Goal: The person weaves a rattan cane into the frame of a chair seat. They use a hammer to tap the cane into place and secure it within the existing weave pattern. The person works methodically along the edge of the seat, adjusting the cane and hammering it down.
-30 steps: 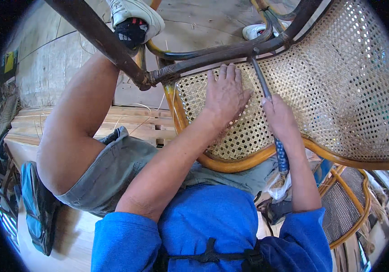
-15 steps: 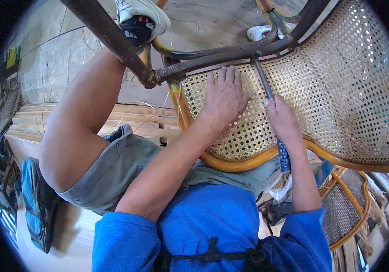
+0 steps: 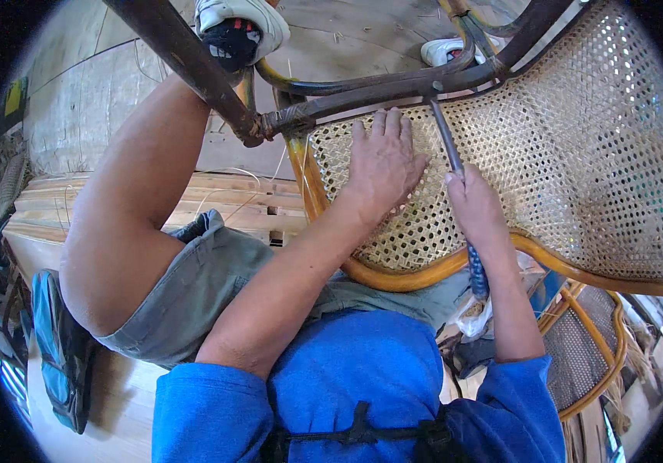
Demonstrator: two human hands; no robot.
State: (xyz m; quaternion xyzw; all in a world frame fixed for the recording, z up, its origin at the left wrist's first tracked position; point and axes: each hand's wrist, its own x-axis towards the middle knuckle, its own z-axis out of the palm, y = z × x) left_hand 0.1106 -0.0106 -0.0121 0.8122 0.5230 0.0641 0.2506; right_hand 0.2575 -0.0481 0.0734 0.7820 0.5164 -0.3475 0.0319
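Note:
Across my lap leans a rattan chair piece with a woven cane panel [image 3: 563, 147], bordered by a curved orange-brown rim [image 3: 393, 279] and a dark rail [image 3: 370, 100]. My left hand [image 3: 384, 160] lies flat on the weave, fingers stretched toward the rail. My right hand [image 3: 476, 204] is wrapped round a hammer [image 3: 446, 135] with a dark metal shaft and a blue-black grip. The hammer's head is at the rail, to the right of my left fingertips; whether it touches cannot be told. Cord wrapping [image 3: 289, 117] binds a rail joint at the left.
Another rattan piece with a mesh panel [image 3: 578, 359] stands at the lower right. A clear plastic bag [image 3: 472, 318] lies beside my right forearm. Wooden slats [image 3: 154, 202] are behind my bent leg, and a blue-and-black bag [image 3: 57, 347] is at the far left.
The hammer and my right hand have shifted slightly left, the hammer's head staying near the rail. My left hand stays flat on the cane.

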